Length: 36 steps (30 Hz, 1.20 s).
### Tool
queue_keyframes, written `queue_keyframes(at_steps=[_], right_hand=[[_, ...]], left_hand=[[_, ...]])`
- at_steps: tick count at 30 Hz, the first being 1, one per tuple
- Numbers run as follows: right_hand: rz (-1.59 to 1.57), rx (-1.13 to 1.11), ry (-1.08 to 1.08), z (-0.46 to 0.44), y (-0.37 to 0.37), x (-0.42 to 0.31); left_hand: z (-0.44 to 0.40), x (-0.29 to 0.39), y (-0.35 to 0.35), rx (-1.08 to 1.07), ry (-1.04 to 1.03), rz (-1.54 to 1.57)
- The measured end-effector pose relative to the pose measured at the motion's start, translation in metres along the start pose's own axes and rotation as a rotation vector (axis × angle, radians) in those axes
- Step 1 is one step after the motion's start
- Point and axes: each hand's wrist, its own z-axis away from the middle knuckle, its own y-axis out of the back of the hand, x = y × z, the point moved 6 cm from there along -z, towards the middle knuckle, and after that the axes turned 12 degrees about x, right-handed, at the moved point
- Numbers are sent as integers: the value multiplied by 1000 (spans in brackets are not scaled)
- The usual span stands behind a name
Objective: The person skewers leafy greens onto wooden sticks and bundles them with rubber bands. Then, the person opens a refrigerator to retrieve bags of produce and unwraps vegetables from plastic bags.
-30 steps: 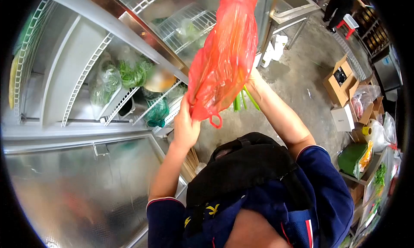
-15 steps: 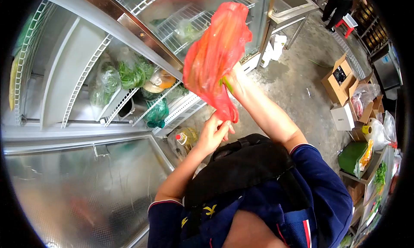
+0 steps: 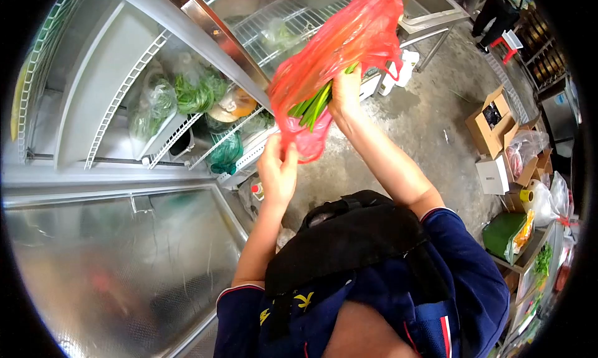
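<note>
A translucent red plastic bag (image 3: 349, 34) is held up in front of the open fridge. My left hand (image 3: 278, 170) pinches the lower edge of its mouth between thumb and fingers. My right hand (image 3: 346, 95) is closed around a bunch of long green stalks (image 3: 313, 106), which look like scallions. Their lower ends stick out at the bag's opening, while the upper part is covered by the red plastic. The bag drapes over and beyond my right fingers, hiding some of them.
To the left, wire fridge shelves (image 3: 128, 84) hold bagged greens (image 3: 198, 91) and a green bag (image 3: 225, 155). A glass door (image 3: 124, 264) stands open. Cardboard boxes (image 3: 492, 121) and a metal table (image 3: 430, 22) are on the right. Another person (image 3: 492, 15) stands far back.
The bag has moved up and right, its mouth widening so the green stalks now show. My left hand has shifted up and left with the bag's edge.
</note>
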Motion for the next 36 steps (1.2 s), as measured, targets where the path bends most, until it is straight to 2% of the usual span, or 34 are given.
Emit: queue_keyframes(at_steps=[2,3,4,5,6,8,11,14,16,17,18,19,20,21,23,24,25,26,27,28,30,32,33,36], right_hand=[[-25,-38,25,1,-7,-14],[-359,-240,-406,2,-12,5],[-493,-362,-576,8,-16,8],[-598,-470,-761,15,-18,10],[-508,-502,-683,22,-22,0],[-332,-560,-526,41,-31,-21],[-215,-498,-467,41,-28,-16],[-266,-394,-451,25,-23,-4],[-331,-325,-412,12,-23,-3],[74,-272,-104,16,-23,-19],[199,-301,-64,23,-22,-23],[327,-332,-30,31,-18,-26],[458,-366,6,39,-14,-30],[548,-506,69,53,-25,-47],[565,-597,69,69,-25,-40],[570,-641,71,76,-26,-37],[636,-775,21,90,-36,-44],[581,-781,-2,96,-37,-42],[523,-786,-27,101,-36,-37],[464,-788,-48,104,-37,-32],[565,-963,53,105,-39,-25],[890,-1292,297,108,-28,-20],[861,-1213,1,109,-24,-14],[1207,-1297,113,122,-25,-11]], left_hand=[[17,26,-5,-364,237,170],[26,45,-10,-462,55,191],[39,60,-17,-558,-127,213],[46,64,-24,-551,-276,135],[51,69,-30,-644,-400,-38],[58,75,-38,-673,-653,-162],[57,48,-50,-701,-668,-257],[48,10,-27,-539,-318,96],[31,-25,20,-422,272,167],[19,-32,51,-140,402,123],[-2,-54,76,33,228,302],[-20,-27,93,51,65,287],[-32,-7,99,177,-4,309],[-46,15,103,305,-72,331],[-66,44,85,267,-175,196],[-70,58,65,58,-125,208],[-75,56,45,-54,-118,262],[-72,57,21,-239,-137,489],[-66,48,6,-293,-29,531],[-60,45,0,-288,57,664],[-53,48,2,-153,-15,699],[-40,26,-1,-100,110,783],[-36,14,-2,-72,169,828],[-20,-22,0,3,375,988]])
